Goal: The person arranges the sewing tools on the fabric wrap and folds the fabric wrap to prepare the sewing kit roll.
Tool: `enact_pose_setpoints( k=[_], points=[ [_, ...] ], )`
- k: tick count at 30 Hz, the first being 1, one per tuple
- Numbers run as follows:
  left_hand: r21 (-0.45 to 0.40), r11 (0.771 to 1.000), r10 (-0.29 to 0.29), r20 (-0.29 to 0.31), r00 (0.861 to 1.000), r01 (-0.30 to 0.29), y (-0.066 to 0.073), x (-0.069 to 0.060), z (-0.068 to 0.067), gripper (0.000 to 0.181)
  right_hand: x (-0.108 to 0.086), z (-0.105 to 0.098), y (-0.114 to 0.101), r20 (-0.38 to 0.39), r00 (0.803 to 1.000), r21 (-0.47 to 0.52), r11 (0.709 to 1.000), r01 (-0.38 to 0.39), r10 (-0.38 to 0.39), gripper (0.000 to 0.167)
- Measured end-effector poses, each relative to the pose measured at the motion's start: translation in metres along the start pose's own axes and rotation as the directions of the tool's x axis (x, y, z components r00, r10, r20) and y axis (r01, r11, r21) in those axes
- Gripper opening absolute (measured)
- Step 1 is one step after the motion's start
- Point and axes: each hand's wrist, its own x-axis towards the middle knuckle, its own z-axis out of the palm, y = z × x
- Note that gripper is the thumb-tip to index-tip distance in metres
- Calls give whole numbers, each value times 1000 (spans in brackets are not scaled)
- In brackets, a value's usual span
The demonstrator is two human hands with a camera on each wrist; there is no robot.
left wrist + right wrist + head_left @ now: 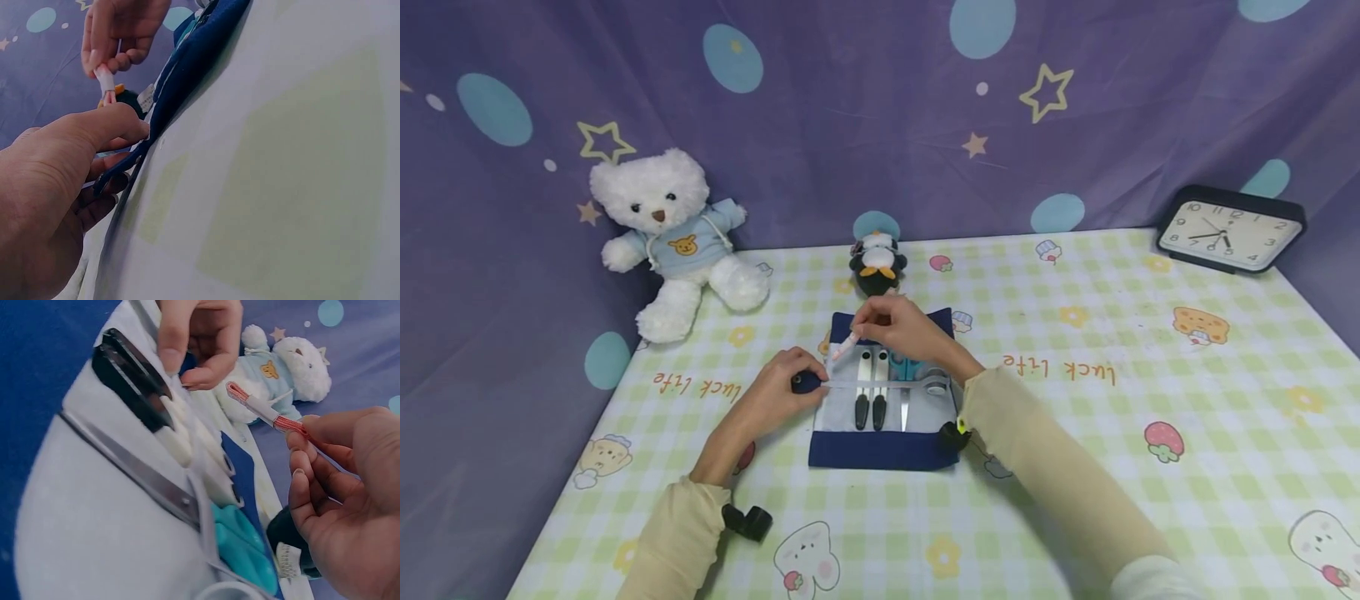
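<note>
A cloth pouch with navy borders (883, 451) lies spread on the table, a pale strap running across its middle. Under the strap are two white-and-black tools (181, 434), teal-handled scissors (240, 540) and a round grey item (936, 382). My left hand (781, 385) pinches the pouch's left edge at the strap, the navy flap (119, 167) between its fingers. Above the pouch's upper left, my right hand (891, 325) pinches a folded red-and-white cord (289, 424) with a white band round it; the cord's free end points towards the left hand.
Behind the pouch sits a penguin plush (877, 262). A white teddy bear (683, 242) in a blue hoodie leans at the back left, and a black-framed clock (1228, 231) stands at the back right. Purple curtain (865, 108) hangs behind the checkered tablecloth (1075, 442).
</note>
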Motion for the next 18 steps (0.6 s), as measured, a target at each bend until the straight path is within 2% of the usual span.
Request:
enact_pose_setpoints(
  k=[10,18],
  points=[
    [5,1000,24,-8,1000,-24,1,0,0,10,1,10,9,29,999,-46,999,-28,30,15],
    [13,1000,28,-8,1000,-28,2,0,-1,11,1,14,10,47,999,-66,998,-9,12,15]
  ],
)
